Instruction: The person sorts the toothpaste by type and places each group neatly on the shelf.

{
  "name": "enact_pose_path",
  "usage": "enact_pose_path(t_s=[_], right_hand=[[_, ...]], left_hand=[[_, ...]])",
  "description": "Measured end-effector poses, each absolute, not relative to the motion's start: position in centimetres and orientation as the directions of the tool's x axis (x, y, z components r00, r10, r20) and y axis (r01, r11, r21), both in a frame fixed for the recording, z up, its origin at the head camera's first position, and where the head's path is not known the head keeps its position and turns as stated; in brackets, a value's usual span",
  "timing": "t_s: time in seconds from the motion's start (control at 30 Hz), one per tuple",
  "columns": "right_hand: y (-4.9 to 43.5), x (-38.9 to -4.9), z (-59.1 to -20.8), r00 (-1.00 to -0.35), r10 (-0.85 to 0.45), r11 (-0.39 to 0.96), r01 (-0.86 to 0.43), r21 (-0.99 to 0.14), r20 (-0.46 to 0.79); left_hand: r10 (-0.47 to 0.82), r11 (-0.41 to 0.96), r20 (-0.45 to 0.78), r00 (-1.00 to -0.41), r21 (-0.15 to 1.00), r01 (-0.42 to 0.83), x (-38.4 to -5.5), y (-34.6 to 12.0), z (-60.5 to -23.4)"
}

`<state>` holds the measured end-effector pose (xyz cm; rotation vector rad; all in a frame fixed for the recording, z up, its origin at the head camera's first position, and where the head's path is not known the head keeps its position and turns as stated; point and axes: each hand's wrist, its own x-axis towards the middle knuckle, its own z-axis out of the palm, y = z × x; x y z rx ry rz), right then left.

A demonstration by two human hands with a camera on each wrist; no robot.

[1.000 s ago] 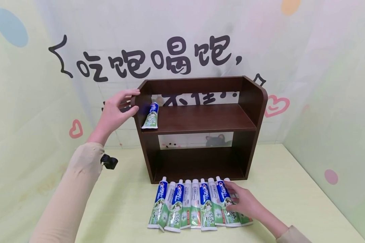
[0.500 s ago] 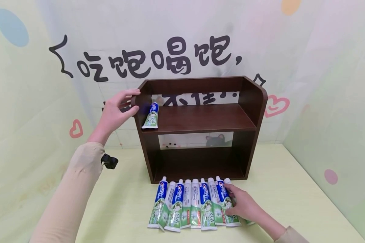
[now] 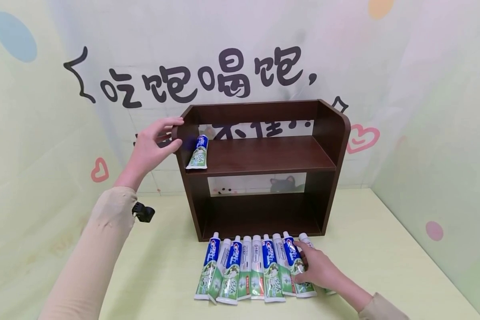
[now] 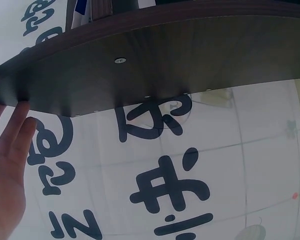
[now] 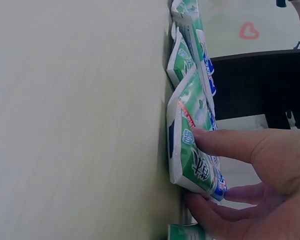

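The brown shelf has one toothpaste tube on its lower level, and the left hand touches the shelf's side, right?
Not the lower level: the head view shows that toothpaste tube on the upper level of the brown shelf. The left hand does touch its side.

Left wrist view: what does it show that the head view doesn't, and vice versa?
Left wrist only: the screw in the outer side of the shelf.
Head only: the right hand and the toothpaste tube it grips.
Both: the shelf, the left hand touching its side, and black lettering on the wall behind.
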<state>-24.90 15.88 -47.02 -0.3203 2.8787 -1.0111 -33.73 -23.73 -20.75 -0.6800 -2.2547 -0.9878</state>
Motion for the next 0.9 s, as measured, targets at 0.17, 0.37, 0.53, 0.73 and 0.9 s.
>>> enact_pose_path(t_s=[0.17,0.37,0.53,0.73,0.9], right_hand=[[15.9,-25.4,-46.9,-0.974,-0.226,0.757,-0.16,-0.634,-0.024],[15.9,-25.5,-46.7,-0.976,-0.21,0.738,-0.123,-0.663,-0.053],[15.9,-25.2,-46.6,-0.97,-0.232,0.723,-0.124,-0.68,-0.069],[16.4,-25.2,-46.3,-0.956,-0.284,0.669,-0.141,-0.73,-0.076],[16.6,-25.5,-46.2,-0.946,-0.311,0.647,-0.135,-0.751,-0.097]], left_hand=[[0.228,0.584,0.676,-0.7,0.481,0.654,-34.0,-23.7,-20.7],[0.226,0.576,0.677,-0.7,0.487,0.657,-34.4,-24.0,-20.9],[0.223,0.588,0.672,-0.706,0.485,0.647,-35.9,-25.1,-22.0],[0.232,0.579,0.688,-0.688,0.471,0.666,-36.6,-25.4,-22.3],[0.229,0.597,0.689,-0.687,0.458,0.658,-36.7,-25.5,-22.2]])
